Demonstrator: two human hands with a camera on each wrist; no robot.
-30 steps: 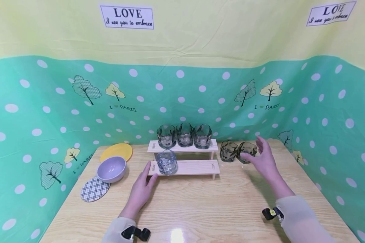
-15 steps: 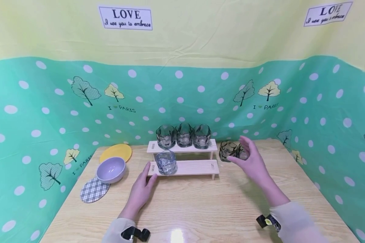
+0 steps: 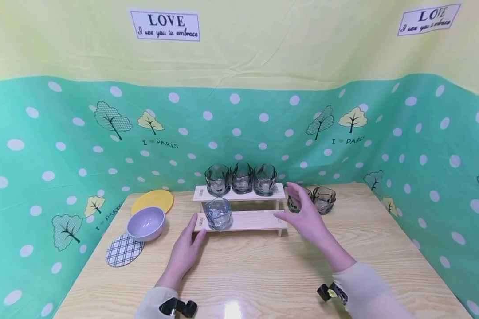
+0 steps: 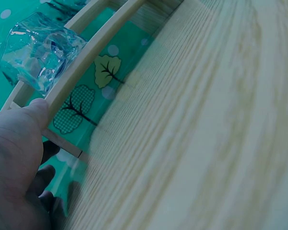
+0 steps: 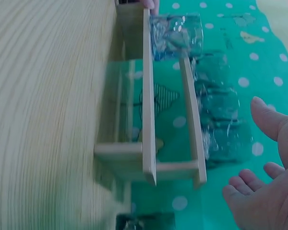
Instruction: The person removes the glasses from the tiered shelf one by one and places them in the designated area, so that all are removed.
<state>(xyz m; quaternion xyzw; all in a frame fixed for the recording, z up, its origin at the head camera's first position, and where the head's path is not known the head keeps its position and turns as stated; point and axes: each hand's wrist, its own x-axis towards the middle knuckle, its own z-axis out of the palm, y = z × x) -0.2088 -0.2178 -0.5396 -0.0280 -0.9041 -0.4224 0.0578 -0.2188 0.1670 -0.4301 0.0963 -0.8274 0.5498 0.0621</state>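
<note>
A two-step wooden display rack [image 3: 255,219] stands on the table. Its lower step bears one blue-tinted glass [image 3: 218,213] at the left; on the upper step stand three grey glasses [image 3: 242,178] in a row. My left hand [image 3: 184,248] grips the lower step's left end, its thumb [image 4: 37,111] on the front edge. By the rack's right end, my right hand [image 3: 305,217] is spread and holds nothing. Behind it a brownish glass [image 3: 294,204] is partly hidden, and beside that stands another brownish glass [image 3: 324,200].
At the left lie a purple bowl [image 3: 146,223], a yellow plate [image 3: 155,199] and a checked round mat [image 3: 123,250]. A green dotted cloth [image 3: 239,119] hangs close behind the rack and along both sides of the table [image 3: 247,270].
My right hand has moved left from the brownish glasses to the rack's right end, uncovering the rightmost glass. The left hand stays at the rack.
</note>
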